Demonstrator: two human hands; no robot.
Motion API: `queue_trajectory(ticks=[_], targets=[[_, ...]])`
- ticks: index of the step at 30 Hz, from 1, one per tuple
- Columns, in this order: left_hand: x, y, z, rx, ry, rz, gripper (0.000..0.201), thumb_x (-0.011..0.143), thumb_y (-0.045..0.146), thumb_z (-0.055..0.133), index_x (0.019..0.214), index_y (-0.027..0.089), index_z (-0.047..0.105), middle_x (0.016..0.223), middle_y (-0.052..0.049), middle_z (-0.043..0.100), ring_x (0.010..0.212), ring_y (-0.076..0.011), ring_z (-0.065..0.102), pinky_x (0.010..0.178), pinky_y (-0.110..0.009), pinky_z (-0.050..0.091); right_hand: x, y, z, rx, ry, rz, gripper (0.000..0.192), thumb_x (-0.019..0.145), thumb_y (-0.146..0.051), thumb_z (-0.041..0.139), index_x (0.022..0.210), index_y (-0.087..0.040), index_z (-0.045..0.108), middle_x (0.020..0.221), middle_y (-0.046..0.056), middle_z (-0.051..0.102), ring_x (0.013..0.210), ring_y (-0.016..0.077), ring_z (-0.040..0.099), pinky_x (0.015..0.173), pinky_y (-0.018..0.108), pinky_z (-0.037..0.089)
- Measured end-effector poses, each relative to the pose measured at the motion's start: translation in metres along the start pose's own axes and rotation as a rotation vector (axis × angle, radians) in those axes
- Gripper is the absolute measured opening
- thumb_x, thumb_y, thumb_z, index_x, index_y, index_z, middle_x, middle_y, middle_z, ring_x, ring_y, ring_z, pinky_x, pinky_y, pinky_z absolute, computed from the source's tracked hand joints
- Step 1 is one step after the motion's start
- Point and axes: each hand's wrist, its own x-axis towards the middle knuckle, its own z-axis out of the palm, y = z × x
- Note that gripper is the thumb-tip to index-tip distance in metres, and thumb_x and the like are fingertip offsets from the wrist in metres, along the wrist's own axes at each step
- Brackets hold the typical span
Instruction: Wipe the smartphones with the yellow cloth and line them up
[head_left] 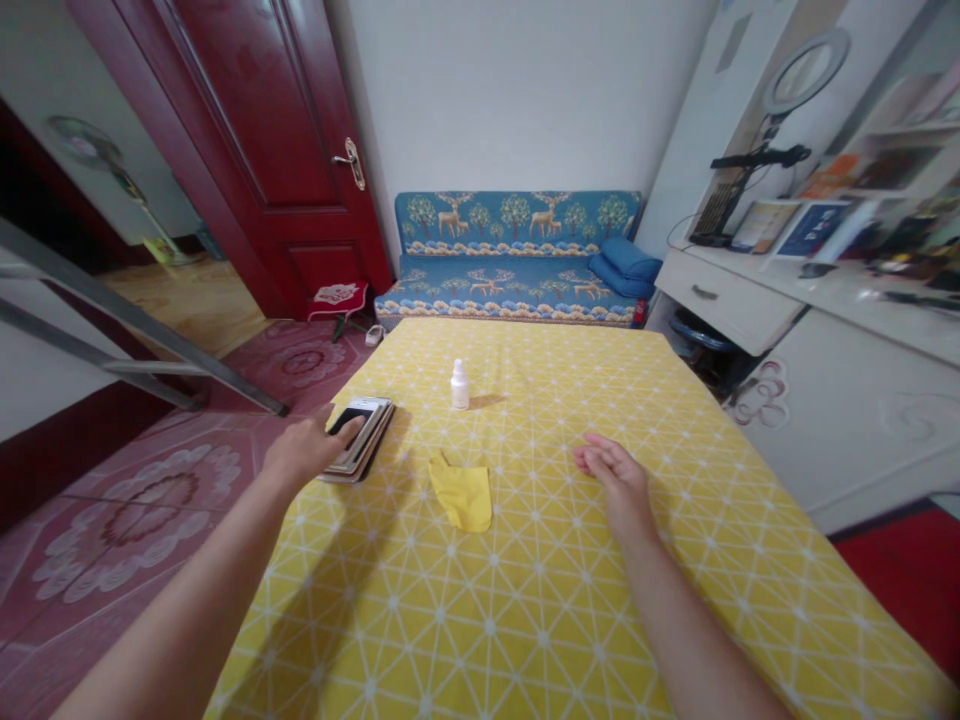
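Observation:
My left hand (304, 448) rests on a stack of phones (363, 432) at the left edge of a table with a yellow patterned cloth (570, 600); whether it grips the top phone I cannot tell. My right hand (616, 474) lies flat on the cloth, fingers together, holding nothing. Between the hands lies a folded yellow wipe cloth (463, 494). A small white bottle (460, 385) stands upright farther back, apart from both hands.
A blue patterned sofa (517, 262) stands against the far wall with blue cushions (624, 264). A dark red door (277, 150) is open at the left. White drawers and shelves (810, 300) with a ring light (806, 72) line the right side.

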Motion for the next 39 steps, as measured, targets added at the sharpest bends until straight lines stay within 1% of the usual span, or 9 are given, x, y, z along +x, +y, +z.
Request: queue_trajectory(ticks=[3,6,12,18,26,31,34,36,39], targets=[[-0.008,0.017,0.001,0.053,-0.057,0.020,0.103,0.070,0.082,0.037,0.150,0.019,0.024,0.129,-0.024,0.059,0.115,-0.0428,0.057,0.087,-0.048,0.045,0.000,0.000,0.000,-0.014,0.002,-0.004,0.035,0.074,-0.040,0.075,0.101,-0.020,0.067,0.086,0.005,0.073,0.080,0.0176,0.067,0.076,0.032,0.052],[-0.012,0.029,0.002,0.097,-0.047,0.008,0.102,0.072,0.077,0.042,0.151,0.018,0.017,0.129,-0.024,0.058,0.114,-0.0418,0.057,0.085,-0.048,0.046,-0.001,-0.001,0.001,-0.017,0.007,-0.005,0.036,0.072,-0.042,0.076,0.099,-0.020,0.068,0.084,0.005,0.074,0.079,0.0179,0.067,0.076,0.033,0.053],[-0.015,0.038,0.001,0.130,-0.015,-0.042,0.091,0.076,0.068,0.045,0.149,0.018,0.023,0.122,-0.023,0.062,0.110,-0.0419,0.059,0.082,-0.048,0.047,-0.002,-0.003,0.002,-0.030,0.008,-0.002,0.038,0.070,-0.044,0.076,0.098,-0.020,0.068,0.083,0.006,0.074,0.078,0.0185,0.067,0.077,0.034,0.053],[-0.029,0.049,0.000,0.117,0.101,-0.064,0.083,0.077,0.062,0.050,0.146,0.021,0.030,0.115,-0.023,0.065,0.103,-0.0417,0.062,0.078,-0.047,0.048,-0.002,-0.003,0.003,-0.028,0.002,-0.001,0.036,0.070,-0.043,0.076,0.096,-0.020,0.068,0.083,0.006,0.074,0.077,0.0175,0.067,0.076,0.033,0.053],[-0.025,0.034,-0.003,-0.113,0.103,-0.113,0.083,0.074,0.064,0.056,0.144,0.025,0.036,0.124,-0.018,0.063,0.109,-0.0438,0.058,0.079,-0.049,0.047,-0.001,0.001,0.003,-0.092,-0.025,-0.010,0.037,0.073,-0.045,0.073,0.099,-0.019,0.067,0.086,0.007,0.074,0.082,0.0208,0.069,0.079,0.037,0.054],[-0.036,0.041,0.002,-0.105,0.254,-0.064,0.079,0.078,0.059,0.055,0.145,0.024,0.034,0.120,-0.016,0.063,0.104,-0.0391,0.060,0.080,-0.046,0.047,-0.003,0.003,0.006,-0.185,-0.119,-0.017,0.038,0.073,-0.047,0.071,0.100,-0.019,0.066,0.091,0.009,0.074,0.089,0.0236,0.069,0.084,0.040,0.053],[-0.040,0.043,0.001,-0.094,0.331,-0.025,0.074,0.080,0.053,0.053,0.146,0.026,0.032,0.122,-0.016,0.061,0.111,-0.0378,0.057,0.083,-0.045,0.047,-0.004,0.004,0.007,-0.207,-0.127,-0.023,0.037,0.073,-0.047,0.071,0.099,-0.020,0.067,0.091,0.009,0.074,0.089,0.0244,0.069,0.086,0.041,0.052],[-0.037,0.040,-0.001,-0.078,0.286,-0.060,0.077,0.078,0.056,0.055,0.145,0.025,0.034,0.124,-0.019,0.058,0.114,-0.0404,0.055,0.082,-0.047,0.047,-0.005,0.004,0.007,-0.217,-0.130,-0.028,0.037,0.074,-0.047,0.070,0.099,-0.020,0.068,0.091,0.009,0.074,0.090,0.0247,0.069,0.087,0.042,0.052],[-0.027,0.029,-0.004,-0.111,0.150,-0.081,0.082,0.072,0.063,0.058,0.141,0.022,0.042,0.124,-0.022,0.058,0.113,-0.0450,0.054,0.083,-0.051,0.046,-0.005,0.005,0.007,-0.223,-0.130,-0.033,0.037,0.074,-0.047,0.070,0.099,-0.020,0.068,0.092,0.009,0.074,0.090,0.0248,0.069,0.086,0.042,0.052]])
